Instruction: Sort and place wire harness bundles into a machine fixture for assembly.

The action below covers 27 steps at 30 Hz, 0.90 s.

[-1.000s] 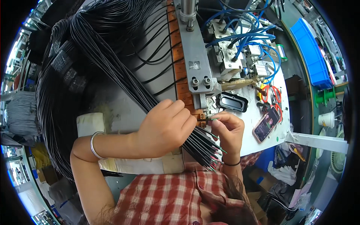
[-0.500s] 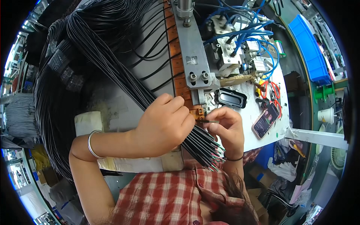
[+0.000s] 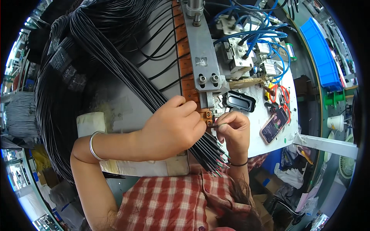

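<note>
My left hand (image 3: 175, 124) is closed like a fist over the orange fixture strip (image 3: 189, 89), its back toward the view, so its fingertips are hidden. Out of it, on the right, comes a short dark length of black cable (image 3: 213, 126). The thumb and forefinger of my right hand (image 3: 236, 133) pinch this cable near its end. An orange block with screw holes (image 3: 207, 114) sits just above the cable. Under my left wrist and hand passes a thick bundle of black cables (image 3: 206, 152), its cut ends showing green, pink and pale wire tips.
A grey metal clamp bar (image 3: 201, 54) stands over the strip. Valve blocks with blue air hoses (image 3: 266, 34) are behind it. A black oval tray (image 3: 239, 101), a phone (image 3: 274, 125) and red-handled pliers (image 3: 284, 96) lie at right. A padded block (image 3: 142, 168) lies beneath my left forearm.
My left hand has moved slightly right, closer to my right fingers, and less cable shows between them. The fixture and clamp bar appear a little further right in view.
</note>
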Motion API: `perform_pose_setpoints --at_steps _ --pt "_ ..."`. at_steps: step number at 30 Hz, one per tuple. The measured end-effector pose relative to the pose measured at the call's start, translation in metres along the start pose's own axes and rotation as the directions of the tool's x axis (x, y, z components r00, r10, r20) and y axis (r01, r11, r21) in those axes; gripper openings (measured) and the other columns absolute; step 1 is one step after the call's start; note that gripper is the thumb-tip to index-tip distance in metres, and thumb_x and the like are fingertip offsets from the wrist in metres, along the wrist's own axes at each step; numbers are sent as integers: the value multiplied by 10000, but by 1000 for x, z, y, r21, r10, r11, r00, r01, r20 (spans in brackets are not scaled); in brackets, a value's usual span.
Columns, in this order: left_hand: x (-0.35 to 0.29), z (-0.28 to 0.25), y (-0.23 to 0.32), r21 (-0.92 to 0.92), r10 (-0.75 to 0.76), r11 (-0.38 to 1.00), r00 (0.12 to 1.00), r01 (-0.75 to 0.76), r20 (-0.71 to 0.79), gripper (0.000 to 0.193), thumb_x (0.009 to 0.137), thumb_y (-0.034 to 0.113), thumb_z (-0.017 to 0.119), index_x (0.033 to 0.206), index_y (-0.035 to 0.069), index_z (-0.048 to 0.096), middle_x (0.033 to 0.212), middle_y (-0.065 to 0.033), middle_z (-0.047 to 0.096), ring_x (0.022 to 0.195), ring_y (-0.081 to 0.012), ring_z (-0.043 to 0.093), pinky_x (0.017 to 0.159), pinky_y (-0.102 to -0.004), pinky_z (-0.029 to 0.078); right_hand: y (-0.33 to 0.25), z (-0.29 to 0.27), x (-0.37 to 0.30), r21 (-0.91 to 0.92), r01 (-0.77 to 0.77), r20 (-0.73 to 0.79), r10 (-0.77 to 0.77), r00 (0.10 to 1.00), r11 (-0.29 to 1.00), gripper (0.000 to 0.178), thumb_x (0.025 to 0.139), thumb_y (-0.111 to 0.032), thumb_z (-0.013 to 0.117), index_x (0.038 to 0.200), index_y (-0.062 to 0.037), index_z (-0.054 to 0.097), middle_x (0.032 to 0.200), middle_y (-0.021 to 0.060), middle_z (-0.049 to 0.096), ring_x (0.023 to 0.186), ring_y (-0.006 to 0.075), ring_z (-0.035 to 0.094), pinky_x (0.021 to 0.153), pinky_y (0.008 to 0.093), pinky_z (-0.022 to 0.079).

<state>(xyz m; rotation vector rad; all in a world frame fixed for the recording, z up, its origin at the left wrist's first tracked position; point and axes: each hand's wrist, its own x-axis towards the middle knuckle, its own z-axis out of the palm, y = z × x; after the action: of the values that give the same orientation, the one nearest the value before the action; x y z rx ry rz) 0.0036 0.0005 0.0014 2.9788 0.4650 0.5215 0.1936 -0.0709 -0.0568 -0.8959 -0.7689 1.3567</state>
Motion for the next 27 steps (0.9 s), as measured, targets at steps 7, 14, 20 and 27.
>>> perform_pose_setpoints --at_steps 7,14,20,27 --pt "0 1 -3 -3 61 998 998 -61 -15 128 597 130 572 688 48 536 678 -34 461 730 -191 497 671 -320 405 -3 0 -1 -179 23 -7 -25 1000 984 73 766 32 685 756 30 612 736 78 624 524 71 537 441 184 416" --pt "0 7 0 77 55 996 992 -47 -114 133 598 116 583 690 36 530 670 -44 466 725 -191 499 706 -345 420 -1 3 3 -348 -114 -156 62 986 930 74 835 -17 588 778 1 545 672 30 558 488 56 462 423 182 350" --pt "-3 -1 6 60 -48 997 999 49 -11 162 605 103 585 737 14 555 683 -49 490 726 -198 503 721 -381 424 0 -6 9 -191 -267 -49 263 964 945 100 886 -80 548 815 -13 528 622 -13 500 486 29 414 416 175 299" --pt "-4 7 2 86 -16 996 999 13 31 197 605 109 585 771 2 572 680 -49 488 710 -198 498 714 -382 423 -5 -12 11 -184 -394 -14 398 917 901 78 880 -67 544 822 -21 520 635 -9 510 482 10 392 406 165 264"
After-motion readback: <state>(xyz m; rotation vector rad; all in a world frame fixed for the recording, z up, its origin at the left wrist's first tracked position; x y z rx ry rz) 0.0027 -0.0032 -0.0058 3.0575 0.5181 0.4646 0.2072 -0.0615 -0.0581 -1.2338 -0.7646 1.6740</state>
